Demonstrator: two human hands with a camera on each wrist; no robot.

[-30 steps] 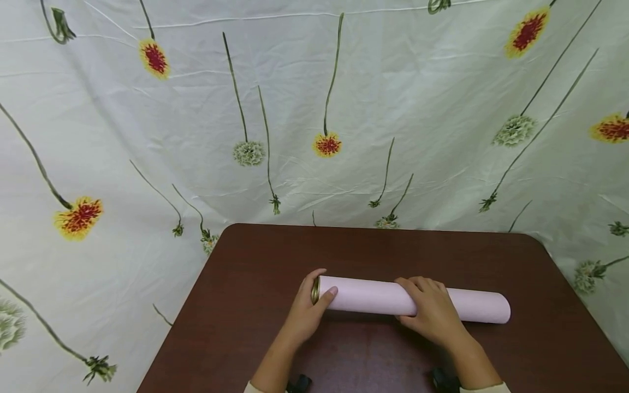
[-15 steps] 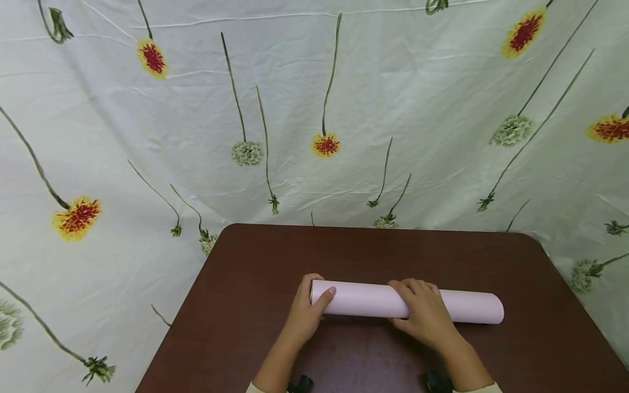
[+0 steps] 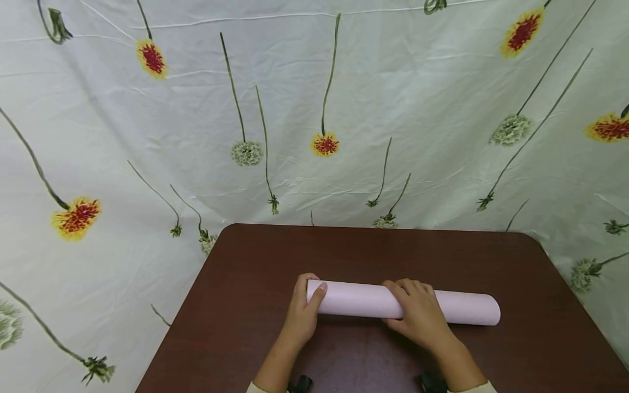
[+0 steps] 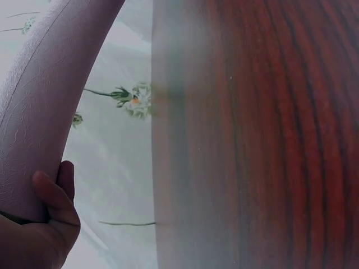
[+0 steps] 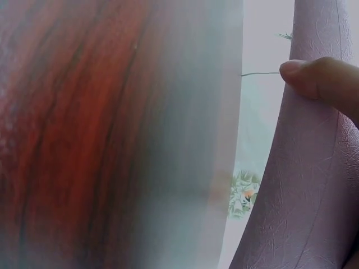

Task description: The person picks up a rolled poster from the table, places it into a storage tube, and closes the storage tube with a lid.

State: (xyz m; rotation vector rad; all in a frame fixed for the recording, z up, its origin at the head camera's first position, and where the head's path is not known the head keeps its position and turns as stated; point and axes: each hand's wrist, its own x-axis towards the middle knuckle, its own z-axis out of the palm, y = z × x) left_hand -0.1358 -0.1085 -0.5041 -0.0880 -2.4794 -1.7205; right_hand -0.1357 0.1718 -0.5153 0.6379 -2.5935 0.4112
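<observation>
A long pale pink tube (image 3: 354,299) lies crosswise over the table in the head view, its right end slightly nearer me. My left hand (image 3: 301,316) grips its left end, thumb on the near side and fingers round the far edge. Over the part right of its middle, my right hand (image 3: 416,311) holds the tube from above. The left wrist view shows the tube's creased surface (image 4: 42,106) with a thin seam, and curled fingers (image 4: 55,199) at the lower end. In the right wrist view, a thumb (image 5: 314,78) presses on the tube.
The dark brown wooden table (image 3: 275,251) has rounded far corners. Behind it hangs a white cloth (image 3: 196,120) printed with flowers and stems. Black devices (image 3: 301,383) show beneath both wrists at the bottom of the head view.
Both hands and the tube have shifted a little to the left. A gold-coloured rim seen earlier at the tube's left end has turned out of sight.
</observation>
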